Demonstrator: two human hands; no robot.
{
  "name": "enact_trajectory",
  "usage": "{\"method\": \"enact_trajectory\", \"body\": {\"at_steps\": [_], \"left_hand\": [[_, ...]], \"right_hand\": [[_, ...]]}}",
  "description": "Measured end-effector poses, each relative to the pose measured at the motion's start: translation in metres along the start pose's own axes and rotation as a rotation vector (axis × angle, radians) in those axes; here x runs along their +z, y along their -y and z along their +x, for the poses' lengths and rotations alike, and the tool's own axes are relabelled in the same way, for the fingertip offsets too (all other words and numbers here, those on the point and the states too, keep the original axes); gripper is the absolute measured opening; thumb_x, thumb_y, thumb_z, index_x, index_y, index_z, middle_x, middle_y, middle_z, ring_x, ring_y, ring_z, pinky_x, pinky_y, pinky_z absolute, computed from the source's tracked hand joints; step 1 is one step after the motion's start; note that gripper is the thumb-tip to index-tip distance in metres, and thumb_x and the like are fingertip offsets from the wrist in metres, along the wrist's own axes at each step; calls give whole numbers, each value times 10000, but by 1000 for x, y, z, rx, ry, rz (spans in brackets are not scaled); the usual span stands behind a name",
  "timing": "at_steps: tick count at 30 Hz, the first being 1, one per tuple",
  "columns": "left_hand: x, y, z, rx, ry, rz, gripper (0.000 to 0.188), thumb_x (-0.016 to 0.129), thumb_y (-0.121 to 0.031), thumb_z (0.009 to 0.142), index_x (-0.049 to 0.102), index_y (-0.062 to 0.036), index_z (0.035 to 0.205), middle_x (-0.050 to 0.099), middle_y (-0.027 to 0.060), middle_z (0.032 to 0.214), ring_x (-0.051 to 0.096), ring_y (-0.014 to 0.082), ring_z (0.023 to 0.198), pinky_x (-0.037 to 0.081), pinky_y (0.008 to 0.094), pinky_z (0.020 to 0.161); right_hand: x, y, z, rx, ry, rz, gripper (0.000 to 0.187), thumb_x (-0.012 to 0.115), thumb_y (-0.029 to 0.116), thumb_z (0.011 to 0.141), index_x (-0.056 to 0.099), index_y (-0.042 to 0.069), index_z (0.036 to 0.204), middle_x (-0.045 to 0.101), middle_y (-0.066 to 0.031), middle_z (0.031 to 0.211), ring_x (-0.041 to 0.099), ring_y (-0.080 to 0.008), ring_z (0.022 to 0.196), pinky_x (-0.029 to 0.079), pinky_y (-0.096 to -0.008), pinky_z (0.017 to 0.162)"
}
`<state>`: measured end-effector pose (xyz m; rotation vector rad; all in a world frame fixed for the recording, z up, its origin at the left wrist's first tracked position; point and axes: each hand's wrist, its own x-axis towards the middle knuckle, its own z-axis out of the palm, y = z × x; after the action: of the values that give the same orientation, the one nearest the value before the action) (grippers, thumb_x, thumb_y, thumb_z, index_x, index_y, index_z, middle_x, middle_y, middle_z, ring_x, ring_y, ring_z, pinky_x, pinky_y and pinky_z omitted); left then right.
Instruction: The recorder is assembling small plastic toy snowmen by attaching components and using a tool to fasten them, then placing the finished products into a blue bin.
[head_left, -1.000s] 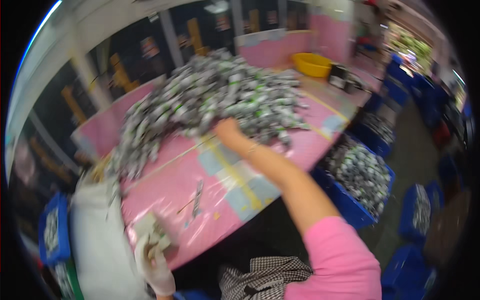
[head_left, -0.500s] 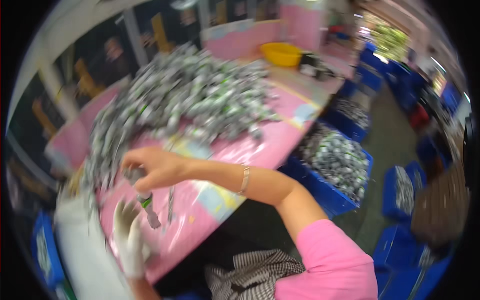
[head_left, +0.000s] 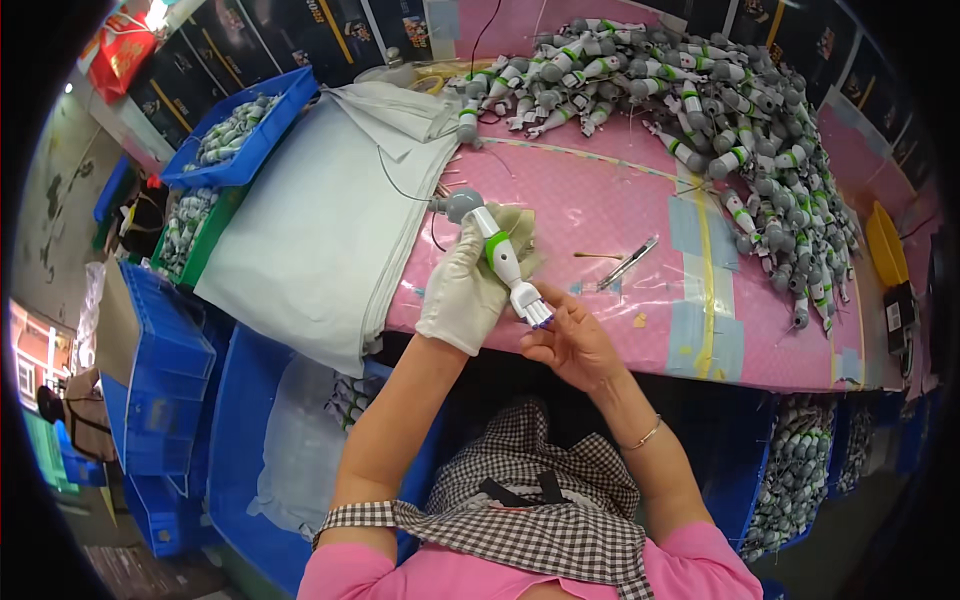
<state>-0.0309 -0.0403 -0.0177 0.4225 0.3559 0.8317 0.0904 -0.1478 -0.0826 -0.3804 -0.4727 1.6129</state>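
In my left hand (head_left: 468, 290), which wears a white glove, a white toy robot arm (head_left: 503, 258) lies at a slant. The toy has a grey ball joint (head_left: 463, 206) at its upper end, a green band, and a small toy hand with blue-purple fingertips. My gloved fingers wrap round its middle from behind. My bare right hand (head_left: 580, 345) is at the toy's lower end, with thumb and bent fingers about the small fingertips. On the pink tabletop (head_left: 600, 225) beyond, a pen-like tool (head_left: 628, 263) lies beside a thin brown stick (head_left: 597, 255).
Many similar toy arms (head_left: 740, 130) are heaped at the back right. White cloth sheets (head_left: 330, 220) cover the table's left side, with a filled blue bin (head_left: 245, 125) behind. A yellow basin (head_left: 885, 245) stands far right. Blue crates (head_left: 160, 370) stand left, below the table.
The view has swung round. Earlier my right hand held a toy arm out over the table, near my open gloved left hand; now the toy arm rests in my left hand, the right at its tip.
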Motion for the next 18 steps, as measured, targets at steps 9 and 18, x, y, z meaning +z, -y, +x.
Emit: {"method": "enact_trajectory", "body": {"at_steps": [9,18], "left_hand": [[-4,-12,-12,-87,142,52,445,398,-352,960,439,-22,1254,557,111,1180,539,272,1102,459,418,925],[-19,-12,-23,-124,9,133,447,328,-407,972,481,-46,1188,595,97,1046,581,195,803,502,324,696]], "right_hand": [[16,-26,10,-319,82,-416,456,676,42,793,517,122,1213,586,-98,968,569,-122,686,491,-234,591],[20,-21,3,-793,210,-1676,504,781,28,615,612,73,1088,603,-76,819,600,-189,696,504,-278,582]]}}
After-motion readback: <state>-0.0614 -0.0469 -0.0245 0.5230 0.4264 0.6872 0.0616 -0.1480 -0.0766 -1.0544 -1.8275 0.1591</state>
